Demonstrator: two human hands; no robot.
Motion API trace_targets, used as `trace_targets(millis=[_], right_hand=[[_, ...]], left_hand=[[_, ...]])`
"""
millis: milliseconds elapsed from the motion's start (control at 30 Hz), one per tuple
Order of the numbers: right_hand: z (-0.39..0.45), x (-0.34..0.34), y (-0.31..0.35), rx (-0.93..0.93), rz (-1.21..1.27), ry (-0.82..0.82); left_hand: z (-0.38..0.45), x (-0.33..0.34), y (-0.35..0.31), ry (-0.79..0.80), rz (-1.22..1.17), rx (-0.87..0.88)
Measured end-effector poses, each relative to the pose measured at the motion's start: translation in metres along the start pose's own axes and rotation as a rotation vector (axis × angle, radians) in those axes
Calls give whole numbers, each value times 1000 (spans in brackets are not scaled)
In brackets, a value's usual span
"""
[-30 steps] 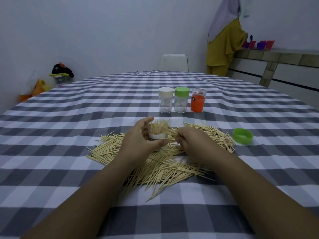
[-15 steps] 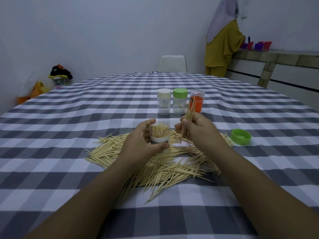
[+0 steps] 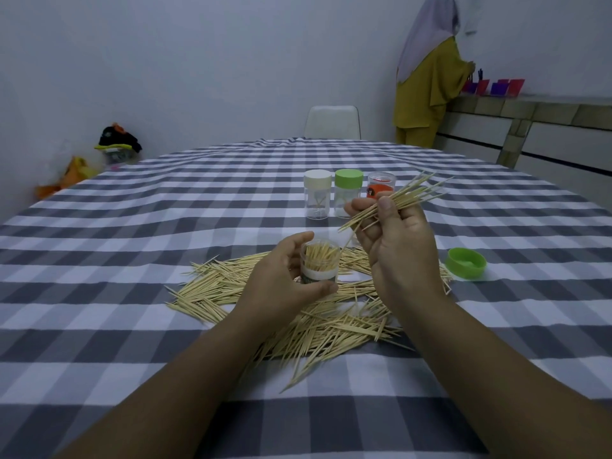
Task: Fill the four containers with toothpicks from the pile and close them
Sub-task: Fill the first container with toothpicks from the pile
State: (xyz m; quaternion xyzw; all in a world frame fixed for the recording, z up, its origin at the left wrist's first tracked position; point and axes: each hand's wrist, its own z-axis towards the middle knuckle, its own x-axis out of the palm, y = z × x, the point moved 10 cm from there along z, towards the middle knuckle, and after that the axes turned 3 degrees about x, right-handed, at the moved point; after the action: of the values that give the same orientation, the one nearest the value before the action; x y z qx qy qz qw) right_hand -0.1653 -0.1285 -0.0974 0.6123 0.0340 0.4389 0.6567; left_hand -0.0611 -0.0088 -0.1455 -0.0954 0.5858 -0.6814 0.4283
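Left hand (image 3: 281, 283) gripped the open container (image 3: 320, 265); right hand (image 3: 395, 246), at its 2 o'clock, pinched a toothpick bundle (image 3: 397, 202) above the pile (image 3: 231, 286)

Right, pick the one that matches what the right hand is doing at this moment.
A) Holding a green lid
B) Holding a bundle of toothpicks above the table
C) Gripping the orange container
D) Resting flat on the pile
B: the right hand pinches a bundle of toothpicks raised above the pile, while the green lid lies apart on the table and the left hand holds the open container.
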Motion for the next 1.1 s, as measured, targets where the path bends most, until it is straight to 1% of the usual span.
trace_targets(millis=[167, 233, 367, 433, 567, 633, 867, 1100], right_hand=[[-1, 2, 1, -49, -62, 7], [-1, 4, -3, -42, -152, 25], [-3, 8, -18, -11, -414, 85], [-5, 11, -23, 17, -493, 113], [-8, 15, -28, 76, -512, 165], [-10, 17, -30, 102, -558, 191], [-8, 15, -35, 158, -601, 217], [-4, 7, -38, 179, -577, 153]], left_hand=[[-1, 3, -1, 6, -3, 4], [-2, 3, -2, 6, -1, 3], [-1, 3, -2, 7, 4, 6], [-1, 2, -2, 6, 4, 7], [-2, 3, -3, 14, -1, 7], [-2, 2, -3, 13, -8, 9], [-2, 1, -2, 8, -13, 3], [-2, 1, -1, 7, -16, 10]])
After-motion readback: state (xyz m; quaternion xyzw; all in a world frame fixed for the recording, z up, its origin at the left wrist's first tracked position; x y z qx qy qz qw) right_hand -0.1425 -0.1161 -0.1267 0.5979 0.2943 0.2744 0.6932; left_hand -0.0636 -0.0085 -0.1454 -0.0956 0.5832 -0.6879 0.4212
